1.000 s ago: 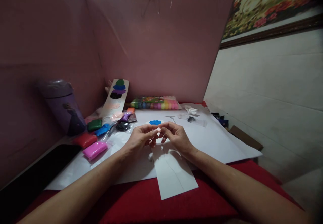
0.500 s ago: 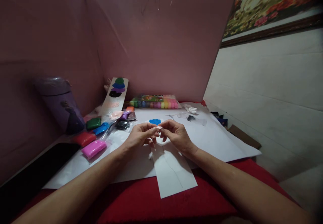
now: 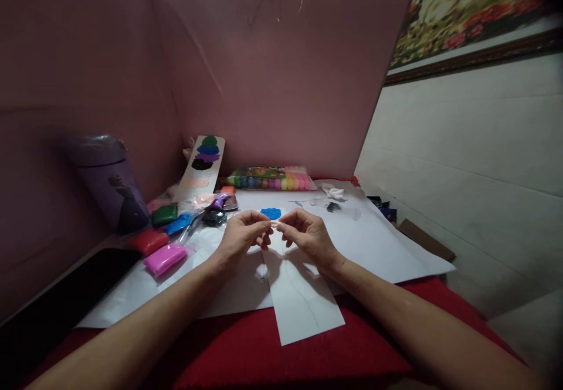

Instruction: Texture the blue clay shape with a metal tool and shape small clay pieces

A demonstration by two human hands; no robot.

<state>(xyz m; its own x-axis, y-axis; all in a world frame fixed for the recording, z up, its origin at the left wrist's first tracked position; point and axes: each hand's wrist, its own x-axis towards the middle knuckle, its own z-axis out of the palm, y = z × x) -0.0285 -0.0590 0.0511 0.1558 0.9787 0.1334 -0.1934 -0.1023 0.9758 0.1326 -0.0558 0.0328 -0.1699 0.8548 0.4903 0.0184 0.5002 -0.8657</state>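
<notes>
Shaping by pinch: the left hand (image 3: 244,235) and right hand (image 3: 310,236) grip a small pale piece (image 3: 275,224), probably modelling clay, between closed thumbs and fingertips, above the white card (image 3: 303,311). Light, even pressure seems called for next.

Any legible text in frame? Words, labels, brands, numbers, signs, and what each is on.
None readable.
Pack of colored pieces: printed label, too small and blurred to read.
Purple tumbler: printed figure, no readable lettering.
Front white card: no readable lettering.
</notes>
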